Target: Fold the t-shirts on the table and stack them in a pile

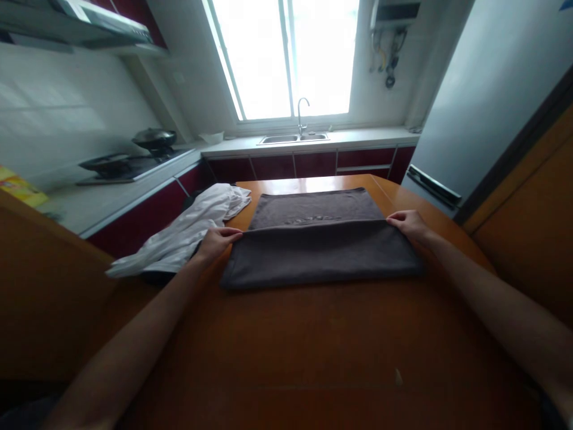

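I have the dark grey rectangular cloth [320,254] at the centre of the frame, on the glossy orange-brown wooden bench [313,340], a darker flap spanning its near part. My left hand [215,242], left of centre, has its fingers pinched on the left end of the flap's upper edge; my right hand [408,225], right of centre, pinches the right end. Just beside my left hand I see crumpled white fabric [183,224], with something black [157,278] under it that I can't identify.

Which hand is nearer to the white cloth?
Left. The left hand is beside the white cloth; the right hand is across the grey cloth from it.
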Tool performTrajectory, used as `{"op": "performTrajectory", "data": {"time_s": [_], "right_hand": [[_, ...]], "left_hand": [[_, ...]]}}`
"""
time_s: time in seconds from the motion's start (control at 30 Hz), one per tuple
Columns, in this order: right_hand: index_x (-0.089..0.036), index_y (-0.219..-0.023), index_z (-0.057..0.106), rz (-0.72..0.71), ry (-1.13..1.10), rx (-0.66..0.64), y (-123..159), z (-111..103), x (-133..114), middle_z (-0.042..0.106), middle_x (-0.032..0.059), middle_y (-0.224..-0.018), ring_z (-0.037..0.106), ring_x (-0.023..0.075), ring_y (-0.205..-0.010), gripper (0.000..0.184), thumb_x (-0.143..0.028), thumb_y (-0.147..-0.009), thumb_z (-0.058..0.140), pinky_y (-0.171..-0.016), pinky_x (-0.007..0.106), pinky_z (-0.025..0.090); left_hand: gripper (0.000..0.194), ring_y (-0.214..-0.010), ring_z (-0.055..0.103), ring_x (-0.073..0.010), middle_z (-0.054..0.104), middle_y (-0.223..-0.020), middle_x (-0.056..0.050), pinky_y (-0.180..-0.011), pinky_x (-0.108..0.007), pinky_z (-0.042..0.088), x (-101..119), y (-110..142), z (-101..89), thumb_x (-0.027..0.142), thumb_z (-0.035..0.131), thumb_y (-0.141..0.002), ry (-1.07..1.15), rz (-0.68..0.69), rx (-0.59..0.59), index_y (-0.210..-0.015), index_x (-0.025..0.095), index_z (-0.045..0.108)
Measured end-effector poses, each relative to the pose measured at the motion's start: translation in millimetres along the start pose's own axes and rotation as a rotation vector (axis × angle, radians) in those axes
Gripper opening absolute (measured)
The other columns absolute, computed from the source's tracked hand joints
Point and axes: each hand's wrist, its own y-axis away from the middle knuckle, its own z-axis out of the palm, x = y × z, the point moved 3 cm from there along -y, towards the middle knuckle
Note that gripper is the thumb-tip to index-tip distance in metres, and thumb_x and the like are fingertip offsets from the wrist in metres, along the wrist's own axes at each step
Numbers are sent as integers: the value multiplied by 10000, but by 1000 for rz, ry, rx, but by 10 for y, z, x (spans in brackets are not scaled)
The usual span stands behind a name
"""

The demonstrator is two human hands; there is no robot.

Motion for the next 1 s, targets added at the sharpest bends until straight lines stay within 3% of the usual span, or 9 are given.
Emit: {"op": "performTrajectory", "data": {"time_s": [0.13, 0.23, 0.3, 0.37, 0.47, 0.53, 0.6, 0.73, 1.0], "right_hand": [[-173, -834, 754, -69, 160, 53, 74, 43, -18, 765, 86, -844, 689, 219, -783, 208, -355, -764, 683, -705, 299, 522], [-182, -912, 750, -157, 294, 195, 313, -132, -19, 760, 107, -937, 688, 244, -836, 290, -431, -790, 663, -755, 338, 525], [-194, -896, 743, -140, 320, 216, 566, -281, 28, 760, 107, -920, 688, 252, -812, 322, -486, -817, 632, -731, 349, 521], [-207, -848, 734, -76, 311, 178, 860, -407, 105, 762, 97, -866, 690, 257, -779, 359, -540, -831, 600, -687, 351, 509], [-211, -813, 736, 4, 281, 86, 1275, -501, 212, 762, 90, -826, 695, 270, -762, 418, -604, -803, 594, -662, 358, 498], [-211, -803, 744, 38, 245, 16, 1471, -488, 246, 761, 87, -811, 696, 270, -743, 432, -621, -771, 612, -666, 365, 502], [-208, -789, 745, 50, 202, -39, 1584, -435, 239, 758, 88, -799, 696, 270, -731, 421, -615, -732, 649, -673, 369, 509], [-201, -760, 731, 35, 115, -58, 1626, -328, 153, 761, 94, -797, 708, 280, -743, 343, -529, -668, 694, -682, 372, 525], [-200, -671, 710, -18, 112, -38, 1603, -287, 42, 753, 89, -732, 705, 290, -723, 273, -464, -667, 640, -675, 372, 531]], "left_hand": [[621, -883, 714, -279, 776, -972, -135, -785, -331, 543, -53, 43, 42, 627, 799, -577, -88, -12, -1, -963, 141, 777], [716, -904, 708, -269, 754, -1046, -135, -766, -314, 540, -11, 215, -128, 697, 721, -638, -145, 11, 60, -1084, 136, 726], [727, -832, 701, -261, 755, -940, -112, -720, -311, 537, 30, 425, -276, 758, 674, -652, -212, -20, 23, -1032, 140, 725], [697, -762, 686, -255, 748, -825, -82, -684, -310, 529, 71, 704, -388, 803, 644, -657, -291, -74, -88, -918, 163, 738], [631, -788, 694, -265, 762, -843, -69, -698, -309, 530, 140, 1162, -435, 788, 673, -658, -334, -125, -260, -862, 197, 752], [622, -770, 697, -266, 766, -854, -66, -679, -312, 535, 189, 1401, -402, 753, 728, -618, -343, -130, -280, -913, 205, 756], [637, -713, 688, -257, 761, -829, -58, -646, -317, 535, 234, 1542, -350, 712, 764, -582, -367, -106, -224, -971, 208, 753], [545, -672, 676, -243, 753, -787, -54, -648, -314, 525, 275, 1580, -247, 648, 750, -603, -384, -49, -129, -918, 204, 758], [463, -803, 706, -280, 780, -855, -65, -691, -299, 517, 371, 1550, -252, 638, 685, -693, -290, 34, -170, -853, 216, 786]]}}
